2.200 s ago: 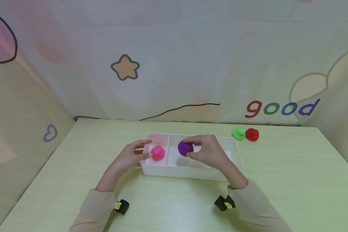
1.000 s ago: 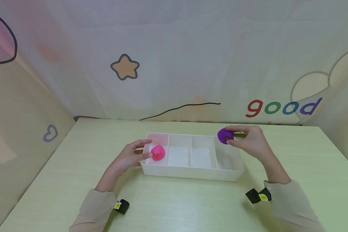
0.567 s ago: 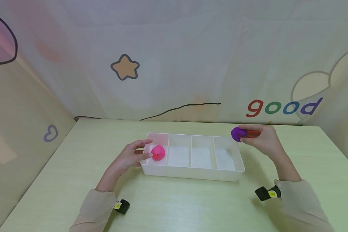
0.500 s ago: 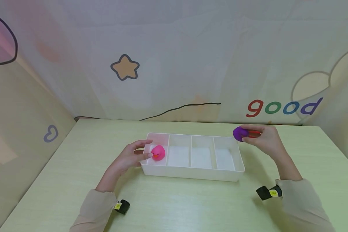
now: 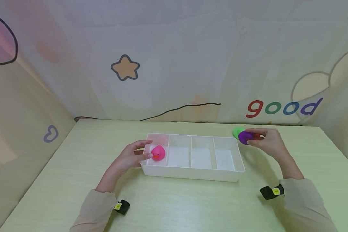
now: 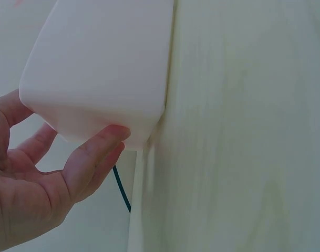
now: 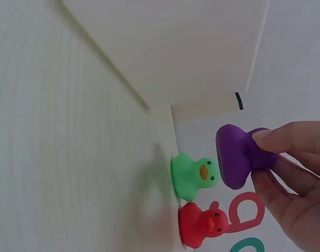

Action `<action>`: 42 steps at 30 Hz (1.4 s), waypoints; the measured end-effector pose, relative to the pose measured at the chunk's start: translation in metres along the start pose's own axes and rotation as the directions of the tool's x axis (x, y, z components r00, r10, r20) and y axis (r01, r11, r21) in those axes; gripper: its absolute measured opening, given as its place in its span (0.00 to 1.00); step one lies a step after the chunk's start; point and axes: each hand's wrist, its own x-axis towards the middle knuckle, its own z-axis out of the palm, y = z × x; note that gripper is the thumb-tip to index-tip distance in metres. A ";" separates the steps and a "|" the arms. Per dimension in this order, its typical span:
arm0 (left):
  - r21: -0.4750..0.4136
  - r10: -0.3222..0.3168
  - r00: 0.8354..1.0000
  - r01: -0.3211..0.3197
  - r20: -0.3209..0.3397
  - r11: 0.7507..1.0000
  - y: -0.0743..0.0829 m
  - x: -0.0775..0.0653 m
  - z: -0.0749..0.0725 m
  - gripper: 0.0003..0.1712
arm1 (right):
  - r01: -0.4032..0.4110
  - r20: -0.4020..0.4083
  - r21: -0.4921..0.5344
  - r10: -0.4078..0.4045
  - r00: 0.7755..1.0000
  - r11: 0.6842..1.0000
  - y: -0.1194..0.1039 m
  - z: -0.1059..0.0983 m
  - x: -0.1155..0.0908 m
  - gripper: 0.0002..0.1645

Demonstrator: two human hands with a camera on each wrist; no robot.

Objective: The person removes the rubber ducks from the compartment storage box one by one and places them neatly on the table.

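My right hand (image 5: 266, 141) pinches a purple rubber duck (image 7: 236, 155) between thumb and fingers, off the right end of a long white divided box (image 5: 191, 173). In the right wrist view the duck is held above the table, near a green rubber duck (image 7: 191, 176) and a red rubber duck (image 7: 202, 226). In the head view it overlaps the green one, and my fingers mostly hide the red one. My left hand (image 5: 131, 154) holds the box's left end, thumb and fingers spread around its end wall (image 6: 91, 118). A pink rubber duck (image 5: 159, 152) sits in the leftmost compartment.
The box stands on a pale wooden table (image 5: 174, 206), its other compartments showing bare floors. Behind the table hangs a printed cloth backdrop (image 5: 174, 64) with a star and the word "good". The table's back edge runs close behind the green and red ducks.
My right hand has carried the purple duck from above the box to beyond its right end, lately dipping slightly. The green duck shows again. My left hand, the box and the pink duck stay put.
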 end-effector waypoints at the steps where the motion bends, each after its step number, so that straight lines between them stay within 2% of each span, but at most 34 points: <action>1: 0.000 -0.001 1.000 0.001 -0.001 1.000 0.000 0.000 0.000 0.31 | -0.004 0.007 -0.004 0.004 1.000 1.000 0.002 0.000 0.001 0.25; 9: 0.011 -0.003 1.000 0.003 -0.009 1.000 0.000 0.000 0.000 0.31 | -0.020 0.029 -0.082 0.022 0.999 0.996 0.010 0.005 0.004 0.25; 18: -0.012 0.017 1.000 -0.017 0.007 1.000 -0.002 0.000 -0.001 0.32 | 0.020 0.072 -0.138 -0.010 0.997 0.990 0.017 0.008 0.005 0.24; 29: -0.025 0.012 1.000 -0.012 0.011 1.000 -0.001 0.000 -0.001 0.32 | 0.029 0.142 -0.124 -0.012 0.990 0.992 0.022 0.012 0.008 0.23; 42: -0.018 0.011 1.000 -0.011 0.012 1.000 0.001 -0.001 -0.001 0.32 | 0.042 0.162 -0.107 -0.024 0.987 0.993 0.022 0.012 0.008 0.23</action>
